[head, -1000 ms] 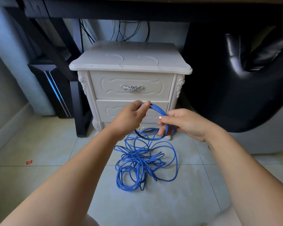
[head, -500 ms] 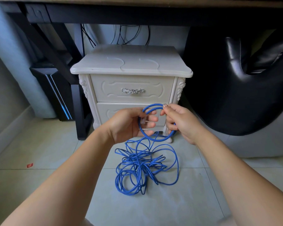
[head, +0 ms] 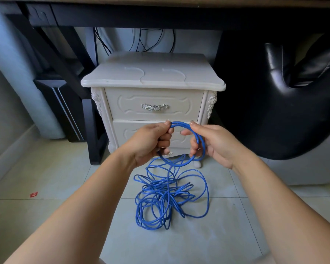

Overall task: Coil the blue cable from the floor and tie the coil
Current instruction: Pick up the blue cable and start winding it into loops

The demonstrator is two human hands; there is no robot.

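One blue cable [head: 180,124] between left hand [head: 149,141], right hand [head: 213,143]

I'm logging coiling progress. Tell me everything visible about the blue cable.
The blue cable is thin, round and smooth-jacketed, like plastic. A few turns form a small upright ring; the left hand grips its left side, the right hand its right. From it strands drop to a loose tangled heap on the tiled floor. No tie shows.
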